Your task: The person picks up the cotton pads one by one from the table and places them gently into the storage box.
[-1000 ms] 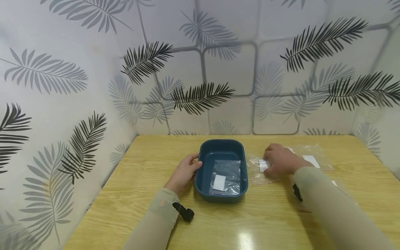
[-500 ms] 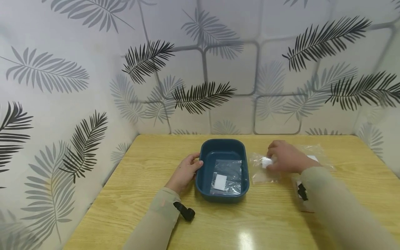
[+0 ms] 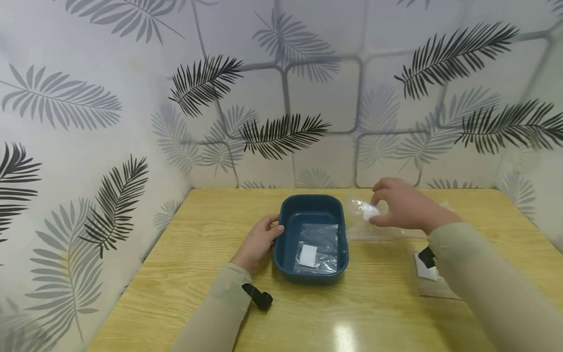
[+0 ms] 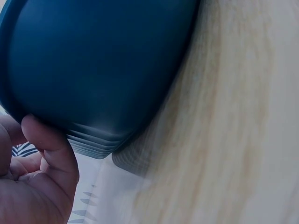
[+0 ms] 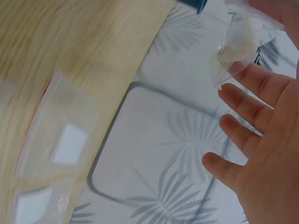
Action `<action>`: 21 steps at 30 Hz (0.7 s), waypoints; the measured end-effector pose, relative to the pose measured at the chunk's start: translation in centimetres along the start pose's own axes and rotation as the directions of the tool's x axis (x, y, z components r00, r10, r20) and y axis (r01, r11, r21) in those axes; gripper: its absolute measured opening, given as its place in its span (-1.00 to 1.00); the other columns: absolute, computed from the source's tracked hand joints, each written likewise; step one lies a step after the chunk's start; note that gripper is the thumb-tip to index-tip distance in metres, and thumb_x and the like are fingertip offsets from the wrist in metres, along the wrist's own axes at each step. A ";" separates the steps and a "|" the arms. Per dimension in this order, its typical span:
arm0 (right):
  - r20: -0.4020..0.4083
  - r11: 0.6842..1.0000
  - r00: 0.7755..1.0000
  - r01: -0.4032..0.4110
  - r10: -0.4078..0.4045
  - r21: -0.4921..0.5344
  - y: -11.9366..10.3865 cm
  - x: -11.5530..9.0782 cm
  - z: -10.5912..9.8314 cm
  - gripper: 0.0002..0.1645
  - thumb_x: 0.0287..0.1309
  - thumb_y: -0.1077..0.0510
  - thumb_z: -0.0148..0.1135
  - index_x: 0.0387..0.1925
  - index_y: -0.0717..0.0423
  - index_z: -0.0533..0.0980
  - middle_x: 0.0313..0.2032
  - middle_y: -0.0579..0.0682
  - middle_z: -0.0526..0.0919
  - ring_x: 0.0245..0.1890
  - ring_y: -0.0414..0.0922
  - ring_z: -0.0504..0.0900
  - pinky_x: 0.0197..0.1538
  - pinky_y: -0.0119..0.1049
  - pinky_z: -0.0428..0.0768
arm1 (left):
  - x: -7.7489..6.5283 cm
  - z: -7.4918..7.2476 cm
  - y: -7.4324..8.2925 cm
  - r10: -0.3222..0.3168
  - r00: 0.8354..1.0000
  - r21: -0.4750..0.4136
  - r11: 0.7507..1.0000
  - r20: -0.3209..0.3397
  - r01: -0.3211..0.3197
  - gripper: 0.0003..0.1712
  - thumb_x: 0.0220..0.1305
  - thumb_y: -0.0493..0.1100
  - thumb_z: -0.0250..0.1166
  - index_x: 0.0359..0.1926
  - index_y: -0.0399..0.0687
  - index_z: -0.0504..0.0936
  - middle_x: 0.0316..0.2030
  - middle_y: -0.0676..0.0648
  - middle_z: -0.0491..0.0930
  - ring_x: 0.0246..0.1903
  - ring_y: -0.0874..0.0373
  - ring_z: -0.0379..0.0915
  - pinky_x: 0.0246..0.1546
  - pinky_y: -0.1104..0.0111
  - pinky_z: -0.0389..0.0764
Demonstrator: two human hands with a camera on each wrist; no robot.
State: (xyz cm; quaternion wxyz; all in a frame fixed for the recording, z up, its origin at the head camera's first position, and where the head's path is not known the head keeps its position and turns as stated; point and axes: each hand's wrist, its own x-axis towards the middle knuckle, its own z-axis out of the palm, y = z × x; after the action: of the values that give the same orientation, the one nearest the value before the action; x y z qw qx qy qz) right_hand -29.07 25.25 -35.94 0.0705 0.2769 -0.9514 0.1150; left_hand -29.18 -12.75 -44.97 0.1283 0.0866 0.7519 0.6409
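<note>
A dark blue plastic tub (image 3: 311, 280) stands on the table. My left hand (image 3: 260, 240) grips its left rim, the thumb on top; in the left wrist view the fingers of that hand (image 4: 39, 179) are bent at the rim. Inside the tub lies a clear zip bag (image 3: 320, 234) with a white rectangular piece in it. To the right, my right hand (image 3: 406, 205) pinches another clear zip bag (image 3: 368, 211) between thumb and forefinger. This bag is raised above the tabletop and crumpled at the pinch; in the right wrist view the other three fingers are spread.
More clear bags with white pieces lie on the right of the wooden table (image 3: 202, 215), one with a white piece (image 3: 425, 270) partly under the right forearm. The right wrist view shows two flat bags, the nearer with a white insert (image 5: 70, 143). A patterned wall (image 3: 308, 161) closes off the back.
My right hand has lifted the bag off the table, rising slightly toward the wall. A bag under the right forearm shows more now. The left hand and tub have stayed in place.
</note>
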 end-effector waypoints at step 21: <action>-0.013 0.997 0.998 0.058 -0.059 -0.059 -7.1 5.3 2.4 -0.57 -0.03 -0.21 0.43 -0.26 0.02 0.67 0.13 0.10 0.53 0.24 0.16 0.39 0.30 0.13 0.33 | -0.1 0.2 0.3 -0.023 0.999 0.008 1.000 -0.029 0.024 -0.49 0.58 -0.13 0.09 0.45 -0.09 0.33 -0.02 -0.26 0.51 -0.24 0.01 0.49 -0.30 0.33 0.53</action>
State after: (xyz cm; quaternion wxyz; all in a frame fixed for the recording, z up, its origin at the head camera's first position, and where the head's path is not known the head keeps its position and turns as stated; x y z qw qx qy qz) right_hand -29.82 16.11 -35.95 0.0890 0.3015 -0.9453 0.0872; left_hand -29.04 -12.57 -44.72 0.1247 0.0692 0.7573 0.6373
